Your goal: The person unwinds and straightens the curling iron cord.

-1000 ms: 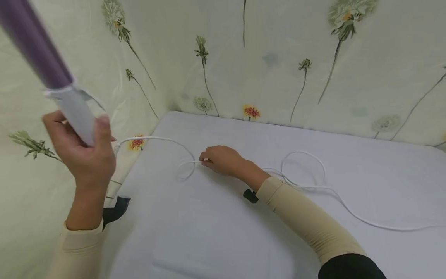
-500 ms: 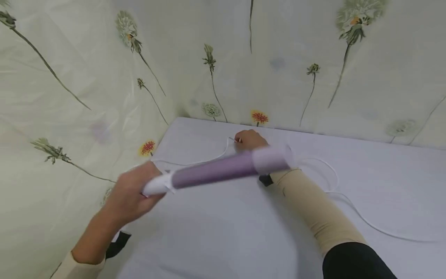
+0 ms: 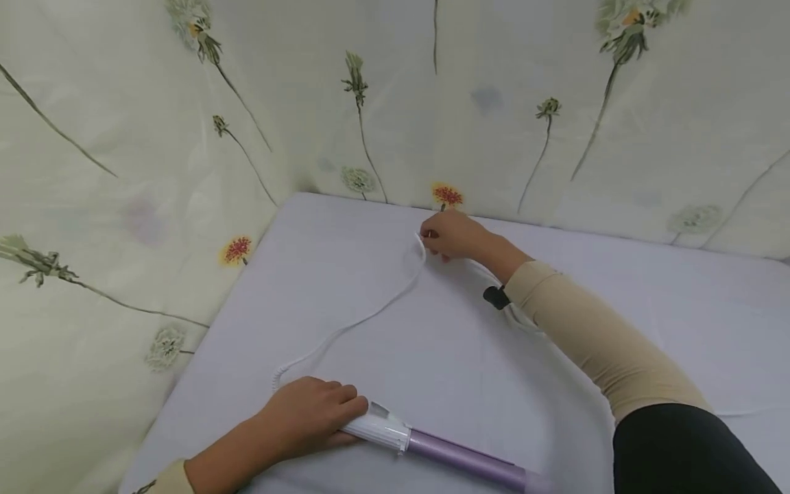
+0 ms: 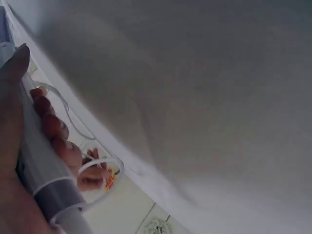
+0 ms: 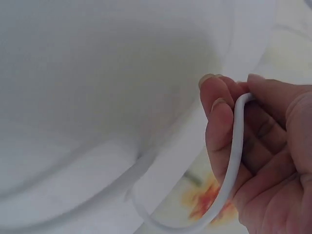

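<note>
My left hand (image 3: 302, 418) grips the white handle of a curling iron (image 3: 465, 458) low over the front of the table, its purple barrel pointing right. In the left wrist view the fingers wrap round the handle (image 4: 46, 151). A white cord (image 3: 376, 312) runs from the handle's end up to my right hand (image 3: 457, 237) near the back edge. Thumb and fingertips of that hand pinch the cord (image 5: 237, 136), as the right wrist view shows. The barrel's tip is pale and blurred.
A white cloth covers the table (image 3: 345, 254). Behind and to the left stand walls with a dandelion print (image 3: 484, 130). More cord lies on the cloth beneath the right forearm, partly hidden by the sleeve (image 3: 592, 329).
My left hand has swung the curling iron from raised at upper left down to the front, barrel now pointing right. The right hand has carried the cord rightward and back, straightening its loop.
</note>
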The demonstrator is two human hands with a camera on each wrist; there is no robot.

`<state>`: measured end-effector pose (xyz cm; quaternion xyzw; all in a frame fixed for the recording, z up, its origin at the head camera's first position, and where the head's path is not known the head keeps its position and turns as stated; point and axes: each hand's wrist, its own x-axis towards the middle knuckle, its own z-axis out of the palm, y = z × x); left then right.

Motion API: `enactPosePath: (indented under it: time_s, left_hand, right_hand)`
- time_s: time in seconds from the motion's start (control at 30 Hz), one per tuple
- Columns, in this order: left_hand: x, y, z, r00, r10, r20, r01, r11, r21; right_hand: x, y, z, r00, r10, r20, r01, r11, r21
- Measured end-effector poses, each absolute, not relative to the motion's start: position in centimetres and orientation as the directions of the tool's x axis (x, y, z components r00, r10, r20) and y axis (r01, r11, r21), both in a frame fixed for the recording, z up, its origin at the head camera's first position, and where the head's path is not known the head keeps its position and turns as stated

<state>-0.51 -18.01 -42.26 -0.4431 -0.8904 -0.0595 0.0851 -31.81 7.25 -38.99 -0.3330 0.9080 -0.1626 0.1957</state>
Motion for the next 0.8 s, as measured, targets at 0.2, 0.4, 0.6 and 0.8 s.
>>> enactPosePath:
  time_s: [0.2,0.4,0.6,0.8]
  left_hand:
    - [0.4,-16.4,-42.5,-0.655,0.755,0.047,0.755,0.648,0.103]
    - [-0.3,-13.7,-42.4,-0.758,0.642,-0.109,0.625,0.764,0.160]
    - [-1.9,-12.5,-42.5,-0.761,0.637,-0.120,0.626,0.770,0.122]
    - [-3.0,-13.6,-42.5,-0.693,0.720,-0.044,0.711,0.693,0.119]
  right_hand:
    - [-29.5,0.3,-38.9,-0.651,-0.719,-0.243,-0.661,0.695,-0.283]
    - [-28.5,-2.9,-39.0,-0.674,-0.698,-0.242,-0.695,0.710,-0.113]
    - [-28.3,-0.9,-39.2,-0.668,-0.677,-0.310,-0.686,0.721,-0.095]
    - [-27.7,1.6,-38.4,-0.647,-0.673,-0.359,-0.666,0.728,-0.163]
